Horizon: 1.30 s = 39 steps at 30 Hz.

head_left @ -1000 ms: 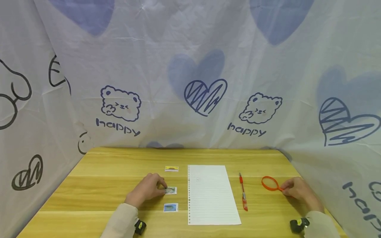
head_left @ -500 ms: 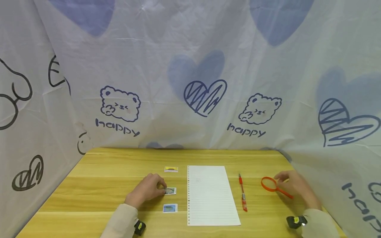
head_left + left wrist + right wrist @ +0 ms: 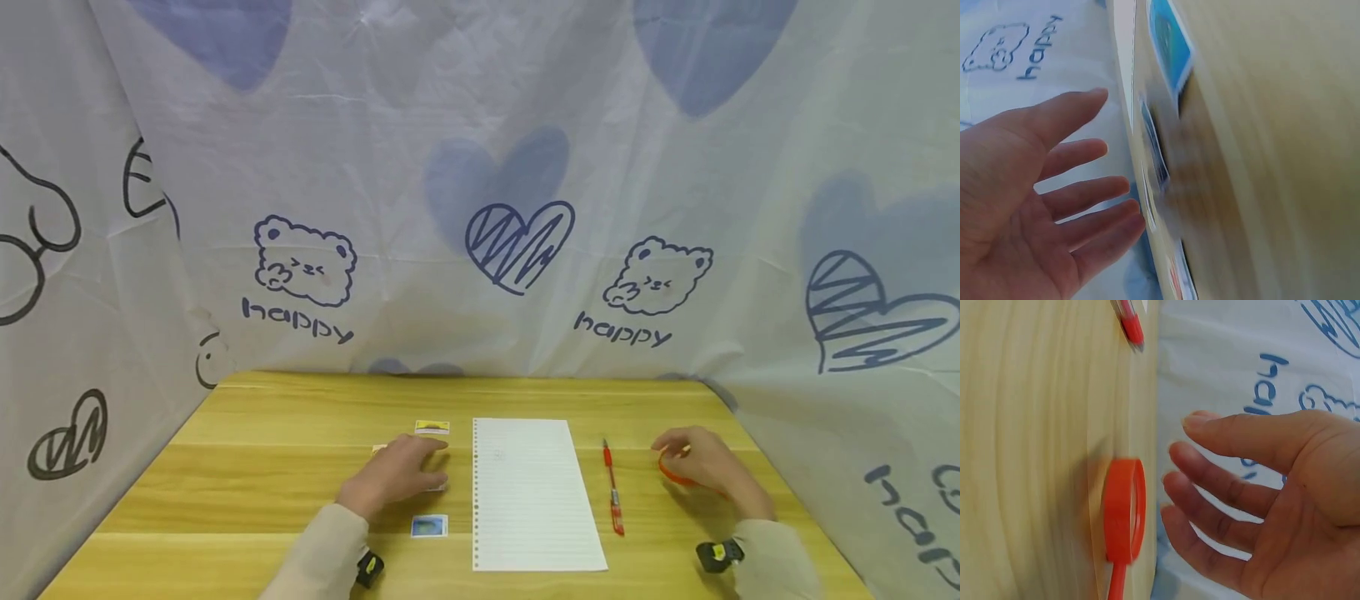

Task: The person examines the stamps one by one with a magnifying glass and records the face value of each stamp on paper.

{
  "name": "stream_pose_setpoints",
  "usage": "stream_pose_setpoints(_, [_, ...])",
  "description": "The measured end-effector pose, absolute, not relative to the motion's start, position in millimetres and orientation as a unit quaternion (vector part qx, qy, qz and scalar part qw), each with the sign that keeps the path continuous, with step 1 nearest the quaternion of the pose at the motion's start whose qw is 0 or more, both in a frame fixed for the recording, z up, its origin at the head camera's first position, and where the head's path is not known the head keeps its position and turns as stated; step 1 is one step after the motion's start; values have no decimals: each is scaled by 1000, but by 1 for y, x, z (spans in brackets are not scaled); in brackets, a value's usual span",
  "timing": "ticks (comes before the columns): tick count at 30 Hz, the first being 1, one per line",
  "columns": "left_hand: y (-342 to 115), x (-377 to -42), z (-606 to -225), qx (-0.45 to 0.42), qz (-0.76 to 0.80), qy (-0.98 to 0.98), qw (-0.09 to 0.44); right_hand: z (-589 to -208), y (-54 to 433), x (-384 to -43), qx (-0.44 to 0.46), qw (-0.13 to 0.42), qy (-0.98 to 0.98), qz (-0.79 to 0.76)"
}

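Observation:
My left hand (image 3: 396,475) hovers over the small stamps with its fingers spread and holds nothing. Under it a middle stamp (image 3: 437,487) is mostly hidden; a blue stamp (image 3: 429,526) lies nearer and a yellow stamp (image 3: 432,427) farther off. Another small card (image 3: 378,448) peeks out behind the hand. In the left wrist view the blue stamp (image 3: 1170,44) and a dark-edged stamp (image 3: 1155,147) lie flat on the table. My right hand (image 3: 705,458), fingers loosely bent around nothing, is raised above an orange magnifying glass (image 3: 1124,512) that lies on the table.
A lined sheet of paper (image 3: 536,500) with punched holes lies mid-table. Right of it is a red pen (image 3: 612,492). Patterned cloth (image 3: 465,333) hangs behind the wooden table (image 3: 285,417) and along both sides.
My right hand has let go of the magnifying glass handle and moved left over its ring. My left hand has lifted off the middle stamp, fingers spreading, and shifted slightly right.

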<state>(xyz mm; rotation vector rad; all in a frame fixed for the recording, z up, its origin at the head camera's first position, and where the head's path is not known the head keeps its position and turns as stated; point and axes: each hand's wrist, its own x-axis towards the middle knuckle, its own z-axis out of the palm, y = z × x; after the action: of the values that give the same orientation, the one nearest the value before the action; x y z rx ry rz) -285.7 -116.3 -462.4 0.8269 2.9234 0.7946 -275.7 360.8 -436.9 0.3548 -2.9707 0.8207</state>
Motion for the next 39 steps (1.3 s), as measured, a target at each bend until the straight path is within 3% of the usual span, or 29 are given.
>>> stream_pose_setpoints(13, [-76, -283, -460, 274, 159, 948, 37, -447, 322, -289, 201, -23, -939, 278])
stream_pose_setpoints(21, [-67, -284, -463, 260, 142, 953, 56, -455, 305, -298, 164, -46, -952, 253])
stream_pose_setpoints(39, [-63, -281, -458, 255, 138, 955, 63, -459, 295, -306, 195, -10, -959, 204])
